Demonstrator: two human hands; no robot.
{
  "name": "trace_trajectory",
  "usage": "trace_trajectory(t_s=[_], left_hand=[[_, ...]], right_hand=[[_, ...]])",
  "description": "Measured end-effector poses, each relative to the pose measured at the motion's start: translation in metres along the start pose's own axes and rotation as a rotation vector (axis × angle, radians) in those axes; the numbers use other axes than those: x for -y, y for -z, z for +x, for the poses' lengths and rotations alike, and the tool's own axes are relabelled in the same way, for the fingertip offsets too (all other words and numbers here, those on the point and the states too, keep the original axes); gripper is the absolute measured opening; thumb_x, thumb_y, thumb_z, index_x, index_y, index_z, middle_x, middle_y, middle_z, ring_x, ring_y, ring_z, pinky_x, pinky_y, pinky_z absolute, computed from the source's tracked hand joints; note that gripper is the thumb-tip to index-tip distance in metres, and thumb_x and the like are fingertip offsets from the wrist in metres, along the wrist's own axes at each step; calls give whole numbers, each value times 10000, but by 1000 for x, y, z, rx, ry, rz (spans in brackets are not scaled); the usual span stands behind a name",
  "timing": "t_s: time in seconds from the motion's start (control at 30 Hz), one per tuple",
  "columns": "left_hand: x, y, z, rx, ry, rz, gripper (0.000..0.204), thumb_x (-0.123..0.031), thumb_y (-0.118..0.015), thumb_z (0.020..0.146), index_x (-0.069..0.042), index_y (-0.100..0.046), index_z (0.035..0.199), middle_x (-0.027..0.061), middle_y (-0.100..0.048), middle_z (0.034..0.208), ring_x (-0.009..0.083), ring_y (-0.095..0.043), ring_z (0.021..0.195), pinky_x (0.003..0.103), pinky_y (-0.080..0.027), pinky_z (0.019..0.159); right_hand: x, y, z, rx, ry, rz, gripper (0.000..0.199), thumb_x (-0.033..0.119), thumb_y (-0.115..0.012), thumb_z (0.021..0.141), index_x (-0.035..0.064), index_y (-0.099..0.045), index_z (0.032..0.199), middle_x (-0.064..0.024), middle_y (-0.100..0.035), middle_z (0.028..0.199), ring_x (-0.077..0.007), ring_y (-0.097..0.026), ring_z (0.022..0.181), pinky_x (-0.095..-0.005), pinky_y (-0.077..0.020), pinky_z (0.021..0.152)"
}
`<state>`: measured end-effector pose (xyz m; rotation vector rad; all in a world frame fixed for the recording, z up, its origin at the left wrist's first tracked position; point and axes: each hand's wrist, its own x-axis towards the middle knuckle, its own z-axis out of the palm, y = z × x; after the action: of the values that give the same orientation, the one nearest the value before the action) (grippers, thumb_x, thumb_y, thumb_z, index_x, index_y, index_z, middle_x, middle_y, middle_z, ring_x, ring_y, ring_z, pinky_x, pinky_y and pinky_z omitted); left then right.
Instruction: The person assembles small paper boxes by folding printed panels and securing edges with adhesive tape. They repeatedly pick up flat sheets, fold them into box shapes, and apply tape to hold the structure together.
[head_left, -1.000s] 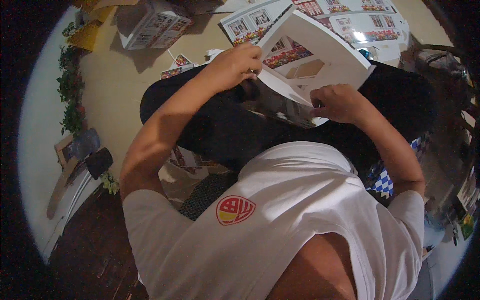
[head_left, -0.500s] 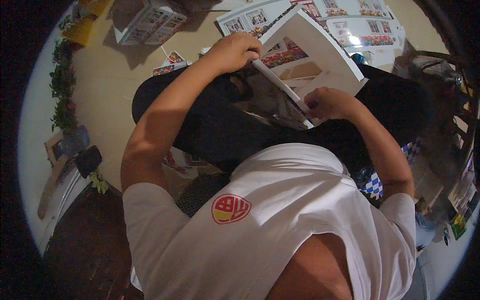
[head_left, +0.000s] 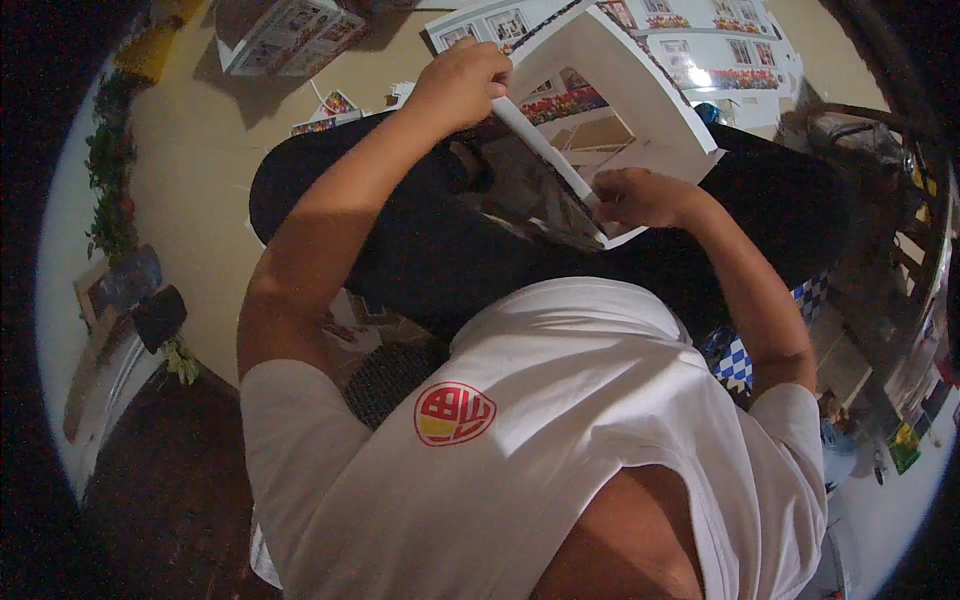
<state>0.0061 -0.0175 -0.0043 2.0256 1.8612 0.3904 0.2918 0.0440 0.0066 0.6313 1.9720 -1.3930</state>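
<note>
A paper model house (head_left: pixel 668 112), white inside with printed windows and red flowers on its panels, is folded into an open box shape over my lap. It is held tilted above my dark trousers (head_left: pixel 370 210). My left hand (head_left: pixel 462 85) is closed on the upper end of a narrow white folded edge (head_left: pixel 545 150) of the model. At the lower end of that same edge, my right hand (head_left: pixel 645 197) pinches the paper. The right fingertips are partly in shadow.
Printed card sheets (head_left: pixel 735 68) with windows and flowers lie beyond the model. Another box-shaped paper model (head_left: pixel 295 42) stands at the far left, with small flower-printed pieces (head_left: pixel 330 112) nearer. A leafy garland (head_left: pixel 110 170) runs along the left, and a dark rack (head_left: pixel 890 135) stands at the right.
The whole view has shifted slightly. The model and both hands appear a little higher and to the left, and each hand keeps its hold at about the same place.
</note>
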Motion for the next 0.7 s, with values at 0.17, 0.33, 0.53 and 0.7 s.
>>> trace_trajectory(t_s=[0.17, 0.33, 0.53, 0.7], left_hand=[[2, -2, -2, 20, 46, -42, 143, -120, -671, 762, -87, -610, 887, 96, -582, 935, 311, -542, 1018, 433, -433, 906], [-11, 0, -6, -170, -167, 63, 180, -87, -664, 757, -93, -610, 928, 91, -593, 961, 305, -548, 1018, 442, -430, 914], [-13, -7, -12, -79, -449, 81, 159, -122, -674, 773, -74, -620, 915, 88, -613, 940, 283, -568, 984, 419, -431, 900], [-10, -14, -12, 32, -375, 9, 130, -159, -679, 781, -79, -637, 874, 71, -618, 875, 272, -568, 924, 404, -417, 899]], right_hand=[[0, -14, 18, -269, 183, 167, 315, 259, -588, 931, 10, -598, 1123, -137, -647, 939, -218, -616, 889, -343, -471, 822], [-7, -19, 27, -345, 184, 261, 292, 217, -585, 931, 8, -601, 1133, -137, -657, 995, -215, -612, 908, -343, -469, 833], [-28, -21, 38, -431, 192, 395, 258, 193, -614, 903, 6, -616, 1081, -142, -671, 949, -214, -626, 873, -352, -487, 819], [-15, -7, 21, -262, 225, 323, 292, 273, -606, 916, 16, -623, 1054, -138, -653, 921, -227, -617, 869, -356, -475, 813]])
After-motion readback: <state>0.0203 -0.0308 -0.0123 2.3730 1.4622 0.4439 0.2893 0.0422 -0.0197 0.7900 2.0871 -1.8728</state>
